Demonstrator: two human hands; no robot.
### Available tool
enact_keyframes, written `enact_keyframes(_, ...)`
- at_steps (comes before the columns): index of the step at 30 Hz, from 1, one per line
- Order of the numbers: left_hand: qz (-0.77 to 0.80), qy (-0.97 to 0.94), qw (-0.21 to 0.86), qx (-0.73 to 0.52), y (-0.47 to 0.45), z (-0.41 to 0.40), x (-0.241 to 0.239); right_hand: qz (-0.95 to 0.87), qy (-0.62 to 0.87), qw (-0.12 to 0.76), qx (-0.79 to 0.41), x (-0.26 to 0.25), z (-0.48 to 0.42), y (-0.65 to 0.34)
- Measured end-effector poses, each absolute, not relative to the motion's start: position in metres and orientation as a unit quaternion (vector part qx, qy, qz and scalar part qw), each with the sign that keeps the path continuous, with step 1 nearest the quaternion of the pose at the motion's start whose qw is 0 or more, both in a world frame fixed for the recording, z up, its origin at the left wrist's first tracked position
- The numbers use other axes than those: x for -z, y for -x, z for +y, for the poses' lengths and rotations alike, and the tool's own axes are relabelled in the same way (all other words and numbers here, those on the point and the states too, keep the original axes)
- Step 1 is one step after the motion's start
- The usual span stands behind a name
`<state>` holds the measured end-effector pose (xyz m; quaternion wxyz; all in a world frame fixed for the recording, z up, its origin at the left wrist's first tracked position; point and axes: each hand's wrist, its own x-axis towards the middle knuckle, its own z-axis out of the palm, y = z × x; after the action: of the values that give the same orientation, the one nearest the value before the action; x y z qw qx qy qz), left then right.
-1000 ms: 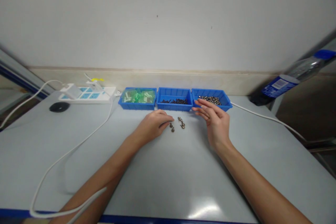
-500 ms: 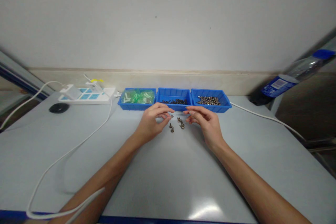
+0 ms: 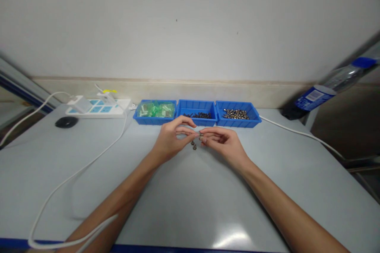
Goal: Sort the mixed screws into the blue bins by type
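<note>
My left hand [image 3: 170, 138] is closed in a pinch, its thumb and fingertips pointing right; what lies between them is too small to make out. Opposite it, my right hand [image 3: 224, 143] pinches a small metal screw [image 3: 201, 134] between thumb and fingers. The fingertips of both hands nearly meet just above the table. Below them lie a couple of small metal screws [image 3: 194, 147], partly beside the left thumb. Any other pieces under the right fingers are hidden.
Behind the hands stand three blue bins: one with green-and-clear packets [image 3: 156, 110], a middle bin [image 3: 190, 107] of dark screws, and a right bin [image 3: 254, 118] of shiny metal pieces. A power strip [image 3: 118, 110], white cable [image 3: 80, 168], black disc [image 3: 67, 122] and bottle [image 3: 316, 97] flank them.
My right hand has moved left and down, its fingers closing over the loose pieces, and has met the left fingertips. My left hand stays almost in place.
</note>
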<state>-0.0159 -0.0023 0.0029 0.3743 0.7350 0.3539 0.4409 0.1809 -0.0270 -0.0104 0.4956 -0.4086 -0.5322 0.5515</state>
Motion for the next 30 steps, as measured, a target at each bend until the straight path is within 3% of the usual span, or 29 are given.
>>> enact_keyframes(6, 0.332, -0.867, 0.233, -0.29, 0.023, 0.004, 0.007, -0.422, 0.476, 0.628, -0.448, 0.008, -0.021, -0.189)
enact_keyframes(10, 0.324, -0.889, 0.199, -0.257, 0.025, 0.006, 0.012, -0.358, 0.483, 0.695, -0.395, 0.007, -0.017, -0.195)
enact_keyframes(16, 0.332, -0.861, 0.219, -0.317, 0.022, 0.005, 0.012, -0.444, 0.481, 0.624, -0.427, 0.007, -0.02, -0.194)
enact_keyframes(22, 0.346, -0.743, 0.394, -0.416, 0.017, 0.0, 0.003, -0.526, 0.456, 0.495, -0.52, 0.008, -0.026, -0.183)
enact_keyframes(30, 0.347, -0.715, 0.419, -0.439, 0.015, -0.004, -0.005, -0.509, 0.408, 0.479, -0.588, 0.007, -0.029, -0.182)
